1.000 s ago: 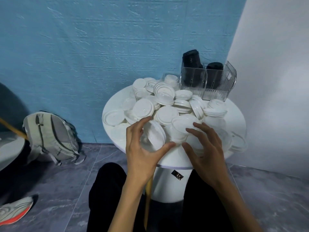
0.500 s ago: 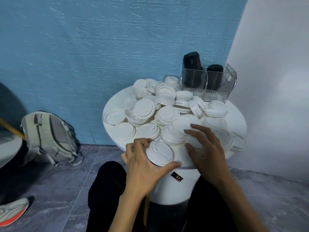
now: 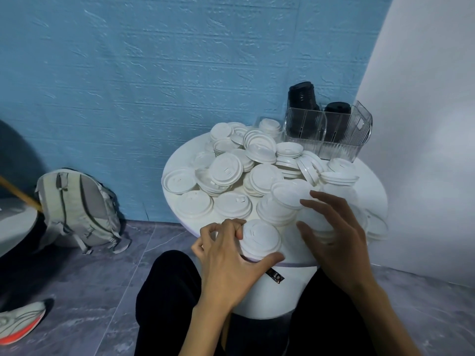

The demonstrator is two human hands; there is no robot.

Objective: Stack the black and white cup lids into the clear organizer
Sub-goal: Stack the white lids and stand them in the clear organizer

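Left hand (image 3: 226, 255) is pinching a white lid (image 3: 260, 238) by its rim at the table (image 3: 370, 186) edge; right hand (image 3: 334, 227) is hovering spread. Light, thin and slippery-looking, it is probably best held across the rim.

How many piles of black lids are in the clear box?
2. Both stand in the clear organizer at the table's back: a taller black stack in the left compartment, a shorter black stack to its right. More could be hidden behind the ribbed walls.

Soft, even indoor light fills the scene, brightest on the white wall (image 3: 424, 124) at right. The white lids (image 3: 226, 169) wash out, losing detail. Wide-angle distortion bends the edges. Shadow darkens the far-left corner.
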